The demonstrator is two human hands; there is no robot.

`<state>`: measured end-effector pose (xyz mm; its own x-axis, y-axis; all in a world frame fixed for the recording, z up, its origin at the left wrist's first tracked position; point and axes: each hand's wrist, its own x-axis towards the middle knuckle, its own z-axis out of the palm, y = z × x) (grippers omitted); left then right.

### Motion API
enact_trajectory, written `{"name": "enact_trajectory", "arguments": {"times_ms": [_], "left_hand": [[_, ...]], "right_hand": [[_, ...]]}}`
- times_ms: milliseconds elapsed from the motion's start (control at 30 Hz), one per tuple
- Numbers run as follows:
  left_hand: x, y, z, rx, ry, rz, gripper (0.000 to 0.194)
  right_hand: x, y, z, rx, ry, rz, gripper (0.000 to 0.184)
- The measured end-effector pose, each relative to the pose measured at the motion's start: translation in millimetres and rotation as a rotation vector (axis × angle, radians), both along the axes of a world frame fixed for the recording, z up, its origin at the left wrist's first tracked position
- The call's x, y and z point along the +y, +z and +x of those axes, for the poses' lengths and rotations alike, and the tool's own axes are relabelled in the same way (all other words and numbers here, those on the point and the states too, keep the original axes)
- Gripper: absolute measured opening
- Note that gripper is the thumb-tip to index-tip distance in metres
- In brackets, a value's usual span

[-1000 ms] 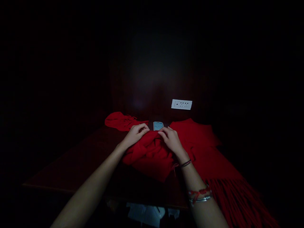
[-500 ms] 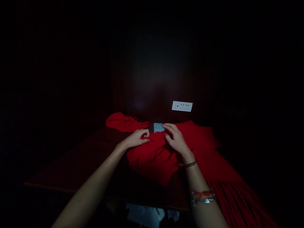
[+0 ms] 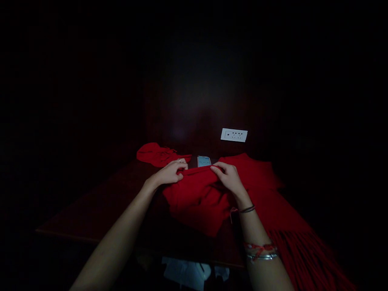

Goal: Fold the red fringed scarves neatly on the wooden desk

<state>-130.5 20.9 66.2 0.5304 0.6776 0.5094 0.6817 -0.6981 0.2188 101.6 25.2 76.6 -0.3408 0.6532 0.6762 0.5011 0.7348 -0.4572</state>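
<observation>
A piece of red cloth lies in loose folds on the dark table, its far edge lifted between my hands. My left hand pinches that edge at its left end; a ring shows on one finger. At the right end of the same edge, my right hand has thumb and fingers closed on the fabric. Just beyond the cloth is a phone with a lit screen, its lower part hidden by the raised edge. What kind of item the cloth is, I cannot tell.
A fringed red scarf spreads over the right side and hangs past the front edge. Crumpled red fabric lies at the back left of the table. A white socket plate is on the wall. Pale items show below the table.
My right hand has come down from near the phone and closed on the cloth's far edge. The edge is now drawn straighter between both hands.
</observation>
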Motion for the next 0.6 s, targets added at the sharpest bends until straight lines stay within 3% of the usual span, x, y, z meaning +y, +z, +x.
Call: {"name": "enact_trajectory", "arguments": {"times_ms": [100, 200, 300, 433, 600], "left_hand": [[2.0, -0.3, -6.1, 0.013, 0.056, 0.059, 0.014], [1.6, -1.1, -4.3, -0.014, 0.062, 0.041, 0.003], [-1.1, -2.2, 6.1, -0.102, -0.043, -0.095, 0.008], [-4.2, -4.0, 17.4, -0.211, -0.122, -0.268, 0.016], [-3.6, -4.6, 14.7, -0.113, -0.088, -0.134, 0.021]], "right_hand": [[5.3, -1.4, 8.0, 0.119, -0.036, -0.035, 0.023], [6.0, -4.5, 9.9, -0.017, 0.006, -0.099, 0.018], [2.5, -4.8, 8.4, -0.177, 0.058, -0.126, 0.012], [0.1, -3.1, 8.4, -0.166, 0.089, -0.133, 0.008], [4.5, -8.0, 7.4, -0.137, 0.119, -0.182, 0.018]]}}
